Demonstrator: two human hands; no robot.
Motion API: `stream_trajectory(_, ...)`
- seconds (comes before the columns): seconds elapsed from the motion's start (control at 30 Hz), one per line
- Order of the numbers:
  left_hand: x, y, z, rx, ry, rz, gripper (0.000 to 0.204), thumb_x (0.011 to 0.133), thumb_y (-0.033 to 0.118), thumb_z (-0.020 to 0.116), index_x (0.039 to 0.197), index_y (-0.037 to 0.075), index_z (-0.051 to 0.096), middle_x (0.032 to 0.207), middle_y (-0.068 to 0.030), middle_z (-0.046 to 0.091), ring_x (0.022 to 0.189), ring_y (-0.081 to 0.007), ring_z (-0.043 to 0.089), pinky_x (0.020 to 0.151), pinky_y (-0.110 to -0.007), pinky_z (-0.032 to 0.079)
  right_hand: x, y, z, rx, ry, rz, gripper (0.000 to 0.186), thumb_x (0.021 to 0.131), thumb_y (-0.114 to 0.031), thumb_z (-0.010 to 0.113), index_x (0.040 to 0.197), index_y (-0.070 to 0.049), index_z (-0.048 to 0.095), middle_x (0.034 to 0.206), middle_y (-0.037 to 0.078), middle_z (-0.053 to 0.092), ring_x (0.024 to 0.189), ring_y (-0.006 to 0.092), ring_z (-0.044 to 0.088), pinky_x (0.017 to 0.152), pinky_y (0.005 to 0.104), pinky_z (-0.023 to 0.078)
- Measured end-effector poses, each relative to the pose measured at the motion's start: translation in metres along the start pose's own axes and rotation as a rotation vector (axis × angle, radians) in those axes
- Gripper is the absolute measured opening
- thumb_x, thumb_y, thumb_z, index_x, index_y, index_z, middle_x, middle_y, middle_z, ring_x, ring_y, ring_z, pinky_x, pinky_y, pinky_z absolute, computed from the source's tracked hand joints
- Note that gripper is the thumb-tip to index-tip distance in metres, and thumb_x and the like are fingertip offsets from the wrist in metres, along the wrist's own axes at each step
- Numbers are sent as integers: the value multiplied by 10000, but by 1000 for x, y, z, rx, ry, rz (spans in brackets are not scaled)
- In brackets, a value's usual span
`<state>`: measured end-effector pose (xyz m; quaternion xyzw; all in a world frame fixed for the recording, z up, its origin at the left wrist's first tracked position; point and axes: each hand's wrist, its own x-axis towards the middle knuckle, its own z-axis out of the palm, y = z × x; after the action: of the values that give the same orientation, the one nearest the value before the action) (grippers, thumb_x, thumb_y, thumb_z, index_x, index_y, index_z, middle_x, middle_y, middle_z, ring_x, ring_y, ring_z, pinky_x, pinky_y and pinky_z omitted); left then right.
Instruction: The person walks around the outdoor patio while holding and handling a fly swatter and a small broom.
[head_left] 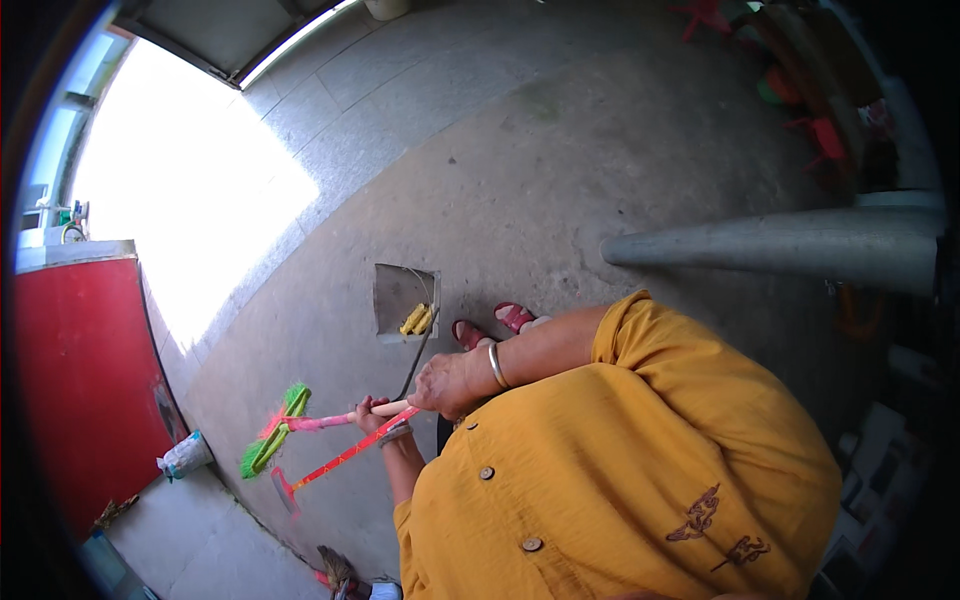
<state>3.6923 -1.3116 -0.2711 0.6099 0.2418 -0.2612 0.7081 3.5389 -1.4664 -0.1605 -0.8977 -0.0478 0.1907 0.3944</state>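
Observation:
My right hand (443, 385), below a silver bangle, grips the pale upper part of a broom handle (320, 423) and the end of a red patterned handle (345, 455). My left hand (374, 414) is closed round the broom handle just left of it. The broom head (260, 455) has green and red bristles and points left. The red handle ends in a grey and red head (282, 490) below it. My red-sandaled feet (513, 315) stand behind my right forearm.
A square recess (390, 290) in the concrete floor holds yellow items (416, 320) and a dark thin line. A grey pole (750, 245) stands right. Left are a red panel (70, 380), a bagged bundle (185, 455) and a bright doorway. A straw broom (337, 568) lies low. Red stools (822, 135) are upper right.

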Motion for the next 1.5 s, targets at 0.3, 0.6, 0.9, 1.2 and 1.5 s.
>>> stream_trajectory(0.3, 53, -2, -1, -89, -128, 77, 210, 689, 24, 453, 892, 39, 399, 555, -15, 421, 435, -136, 447, 401, -228, 412, 4, 14, 20, -181, 508, 26, 375, 696, -104, 580, 1061, -64, 505, 597, 97, 546, 527, 252, 571, 470, 343, 461)
stream_trajectory(0.6, 108, 4, 8, 115, -55, -106, 86, 639, 50, 458, 686, 78, 393, 522, -22, 416, 393, -160, 413, 363, -260, 382, -73, 58, 17, -63, 1039, 184, 570, 688, 20, 545, 1238, -66, 419, 552, 71, 501, 463, 177, 520, 429, 267, 431)
stream_trajectory(0.9, 92, 1, 53, 64, 133, -47, 120, 634, 67, 477, 697, 59, 376, 610, -34, 392, 456, -178, 411, 431, -303, 380, -160, 118, 27, 59, 1333, 366, 503, 737, 12, 499, 1229, -70, 432, 608, 93, 534, 479, 194, 524, 471, 290, 450)
stream_trajectory(1.2, 130, 1, 40, 113, 106, 23, 109, 628, 71, 460, 707, 90, 388, 609, -16, 391, 500, -165, 419, 477, -295, 383, -178, 148, 32, 50, 1430, 413, 509, 729, 19, 504, 1225, -74, 437, 656, 107, 538, 541, 222, 542, 518, 293, 466)
stream_trajectory(1.5, 150, 12, 80, 82, 142, -118, 48, 662, 103, 460, 656, 102, 412, 571, -17, 442, 515, -163, 440, 519, -287, 403, -177, 123, 9, 30, 1593, 512, 460, 772, 27, 482, 1220, -69, 440, 778, 130, 575, 612, 220, 570, 578, 283, 476)
